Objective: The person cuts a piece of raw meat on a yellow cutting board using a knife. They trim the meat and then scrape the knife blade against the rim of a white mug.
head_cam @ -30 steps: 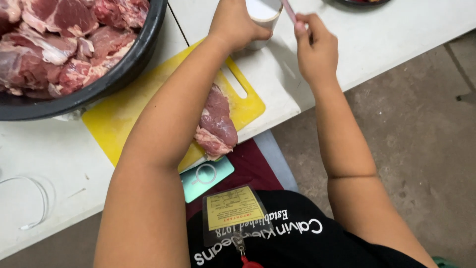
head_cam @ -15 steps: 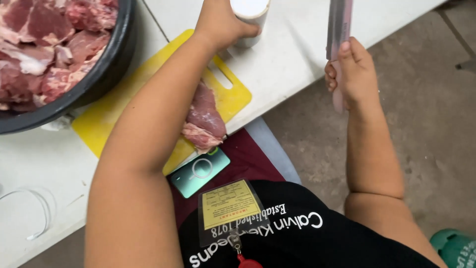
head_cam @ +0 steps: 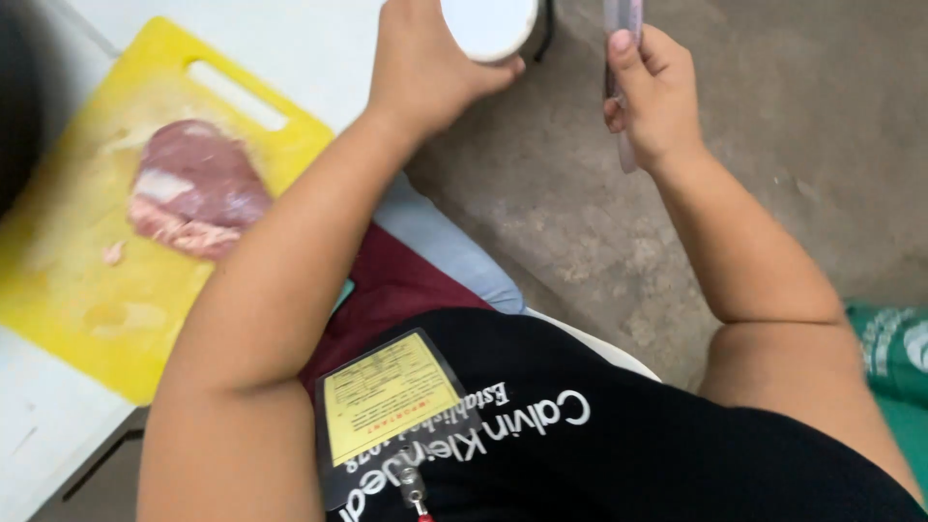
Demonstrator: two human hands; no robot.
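Note:
My left hand (head_cam: 425,68) grips a white round cup-like object (head_cam: 488,24) at the top of the head view, held out past the table's edge over the floor. My right hand (head_cam: 652,92) is closed around the handle of a knife (head_cam: 622,19), whose blade points up and runs out of frame. A slab of raw red meat (head_cam: 193,188) lies on a yellow cutting board (head_cam: 87,290) at the left, apart from both hands.
The white table (head_cam: 300,48) carries the board; its edge runs diagonally under my left forearm. A dark bowl edge (head_cam: 14,106) shows at far left. Grey concrete floor (head_cam: 773,116) fills the right, with a green item (head_cam: 894,348) at the right edge.
Both hands have moved right, off the table and over the floor, with the white object and knife still held. The view has shifted, so the bowl of meat is almost out of frame.

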